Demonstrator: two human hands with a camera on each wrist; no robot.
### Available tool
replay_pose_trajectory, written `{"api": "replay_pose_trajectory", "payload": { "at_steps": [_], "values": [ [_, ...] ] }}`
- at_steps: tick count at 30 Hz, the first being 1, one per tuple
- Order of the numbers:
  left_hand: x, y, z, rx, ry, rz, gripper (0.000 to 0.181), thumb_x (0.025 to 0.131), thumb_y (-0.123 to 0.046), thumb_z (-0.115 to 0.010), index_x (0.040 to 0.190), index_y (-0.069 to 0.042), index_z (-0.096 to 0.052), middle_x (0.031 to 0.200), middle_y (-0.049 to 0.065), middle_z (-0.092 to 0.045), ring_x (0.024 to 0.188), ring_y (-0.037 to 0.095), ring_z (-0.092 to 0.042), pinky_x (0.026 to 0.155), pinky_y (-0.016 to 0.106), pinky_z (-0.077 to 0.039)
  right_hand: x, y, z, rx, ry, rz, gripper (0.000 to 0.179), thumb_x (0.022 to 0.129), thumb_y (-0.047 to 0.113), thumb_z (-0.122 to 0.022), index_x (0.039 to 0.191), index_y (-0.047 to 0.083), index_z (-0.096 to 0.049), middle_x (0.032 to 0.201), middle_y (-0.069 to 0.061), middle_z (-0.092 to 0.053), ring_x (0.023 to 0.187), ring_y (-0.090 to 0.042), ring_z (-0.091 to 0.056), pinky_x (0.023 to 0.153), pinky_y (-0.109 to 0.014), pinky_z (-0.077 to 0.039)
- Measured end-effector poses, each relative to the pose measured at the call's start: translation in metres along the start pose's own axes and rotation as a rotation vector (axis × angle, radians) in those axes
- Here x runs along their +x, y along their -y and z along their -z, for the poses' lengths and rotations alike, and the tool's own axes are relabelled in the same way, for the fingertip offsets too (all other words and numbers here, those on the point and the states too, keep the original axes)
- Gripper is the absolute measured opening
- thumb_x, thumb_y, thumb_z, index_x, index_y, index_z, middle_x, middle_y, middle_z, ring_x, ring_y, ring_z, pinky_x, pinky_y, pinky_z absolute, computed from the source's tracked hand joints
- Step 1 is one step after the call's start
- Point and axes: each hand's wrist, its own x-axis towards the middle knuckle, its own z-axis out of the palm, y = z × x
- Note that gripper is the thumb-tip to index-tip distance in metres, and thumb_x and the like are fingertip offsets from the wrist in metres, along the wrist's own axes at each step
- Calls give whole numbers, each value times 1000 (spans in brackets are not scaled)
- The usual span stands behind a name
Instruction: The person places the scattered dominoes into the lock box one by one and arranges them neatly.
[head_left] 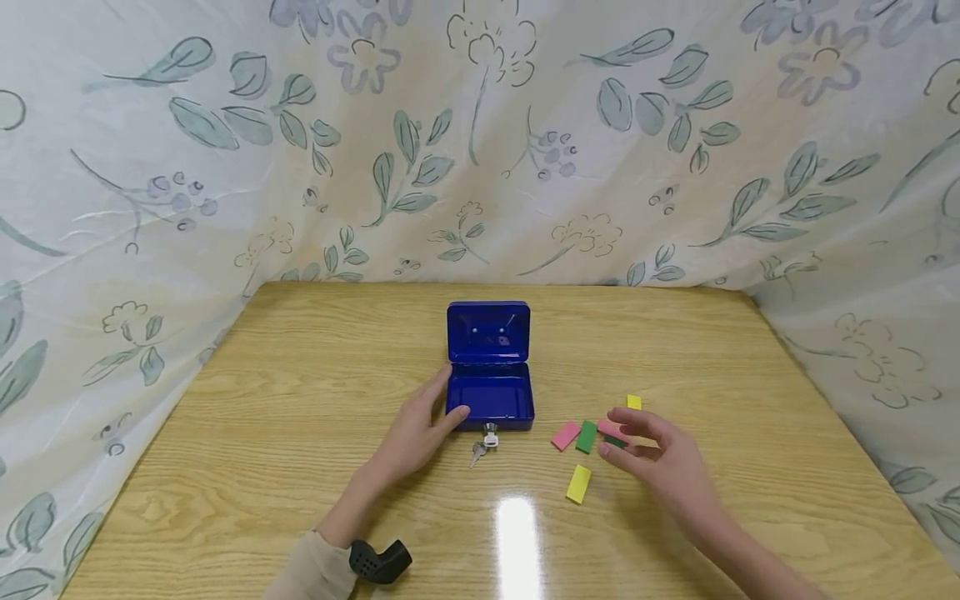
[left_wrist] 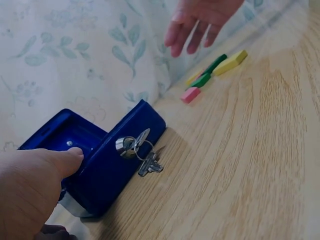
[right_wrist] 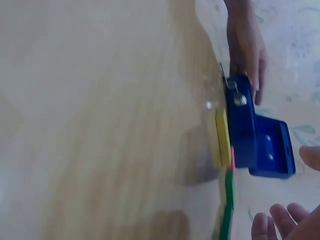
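Bench (head_left: 225, 467) has a light yellow-brown top with wood grain running along it; a narrow, bright white reflection (head_left: 518, 542) lies on its near middle part, the finish there looking glossy. Pale patterned cloth (head_left: 337, 217) rises behind the far edge and flanks the left and right sides, softly creased, printed with grey-green leaf sprigs, muted lilac flowers and berry clusters in thin dark outline. Lighting reads warm cream on the central cloth, cooler and greyer toward both sides.
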Motion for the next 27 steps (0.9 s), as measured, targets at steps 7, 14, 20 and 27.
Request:
{"api": "replay_pose_trajectory", "payload": {
  "at_steps": [7,14,20,27],
  "values": [
    [0,-1,1,-12,-1,-4,71,101,-31,-59,156,-5,-24,158,13,-28,144,24,-24,115,43,-24,-6,3,-9,61,26,-58,57,81,29,-83,130,9,-61,124,-6,-64,107,-25,-55,83,-25,-52],
    [0,-1,0,-21,-2,-3,70,100,-29,-60,156,-5,-25,158,11,-29,144,22,-24,115,42,-25,-10,2,-18,231,53,-198,64,78,15,-85,134,5,-56,126,-13,-62,106,-26,-59,83,-28,-54],
    [0,-1,1,-26,6,3,71,101,-31,-59,156,-5,-24,158,12,-28,144,19,-23,116,41,-24,-14,0,-22,253,46,-252,60,76,10,-86,129,2,-59,123,-14,-64,97,-26,-64,74,-33,-57],
    [-1,0,1,-36,10,16,71,100,-31,-59,156,-6,-24,158,11,-28,144,18,-22,116,40,-24,-19,-6,-28,217,46,-281,57,73,8,-86,125,3,-62,118,-11,-68,91,-26,-66,68,-34,-57]
  ]
}}
